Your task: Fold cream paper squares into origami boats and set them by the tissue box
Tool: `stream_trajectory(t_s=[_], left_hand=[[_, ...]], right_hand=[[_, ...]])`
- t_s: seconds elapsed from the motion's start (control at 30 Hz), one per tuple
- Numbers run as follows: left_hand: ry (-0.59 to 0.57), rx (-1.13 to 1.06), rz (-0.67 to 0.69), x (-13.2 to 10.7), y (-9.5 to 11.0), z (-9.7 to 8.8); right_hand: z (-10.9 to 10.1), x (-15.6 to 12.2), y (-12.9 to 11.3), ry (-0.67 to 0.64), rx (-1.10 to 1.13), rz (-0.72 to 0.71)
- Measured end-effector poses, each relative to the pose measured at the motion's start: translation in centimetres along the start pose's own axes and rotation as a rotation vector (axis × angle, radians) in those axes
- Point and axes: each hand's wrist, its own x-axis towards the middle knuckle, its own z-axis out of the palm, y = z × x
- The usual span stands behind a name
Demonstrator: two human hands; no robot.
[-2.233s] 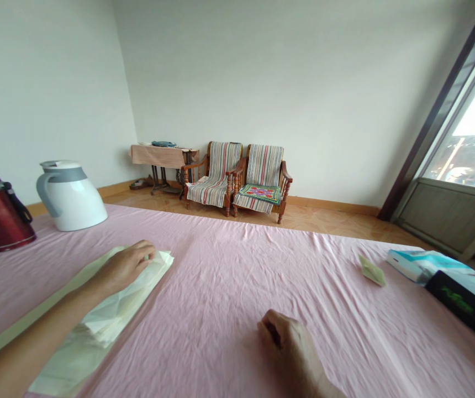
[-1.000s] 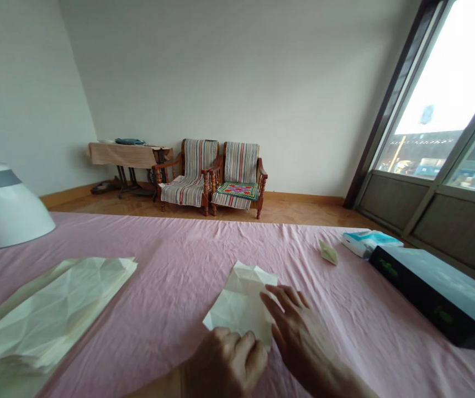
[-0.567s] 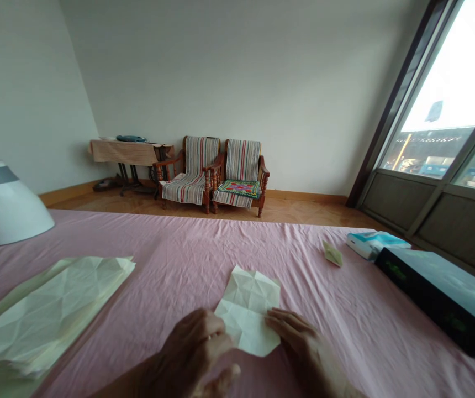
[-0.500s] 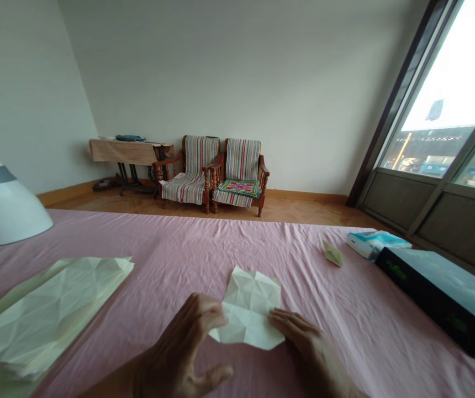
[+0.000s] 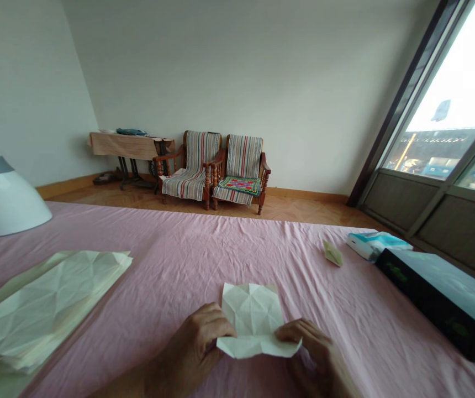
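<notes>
Pale creased paper sheet (image 5: 253,315) is lying on the pink tablecloth (image 5: 188,260), near edge lifting w/ both hands pinching it: left hand (image 5: 198,345) gripping the left corner, right hand (image 5: 310,348) gripping the right. Paper stack (image 5: 42,307) is sitting well apart to the left; small folded piece (image 5: 332,253) & black box (image 5: 440,301) are sitting to the right.

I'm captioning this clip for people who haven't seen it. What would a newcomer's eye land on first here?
First, the hands at the near edge of the pink cloth: the left hand and right hand pinch the near corners of a creased pale sheet. A stack of like sheets lies to the left and a long black box to the right. Two striped armchairs stand by the far wall.
</notes>
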Motion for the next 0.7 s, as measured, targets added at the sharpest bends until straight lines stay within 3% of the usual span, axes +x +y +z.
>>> stream_trajectory(t_s=[0.13,0.23,0.33,0.5,0.7], left_hand=[[-0.025,-0.051,-0.081,0.0,0.7,0.7],[0.063,-0.049,-0.25,-0.1,0.5,1.1],[0.145,-0.084,-0.367,-0.3,-0.2,1.5],[0.236,-0.098,-0.371,-0.5,-1.2,2.0],[0.165,0.019,-0.36,-0.1,-0.7,1.5]], right_hand=[[0.3,-0.5,-0.7,0.105,0.08,0.273],[1.5,0.2,-0.2,0.158,0.152,0.466],[2.7,1.4,0.5,0.199,0.246,0.514],[3.6,2.7,1.4,0.217,0.205,0.601],[4.6,2.7,2.1,0.264,0.106,0.604]])
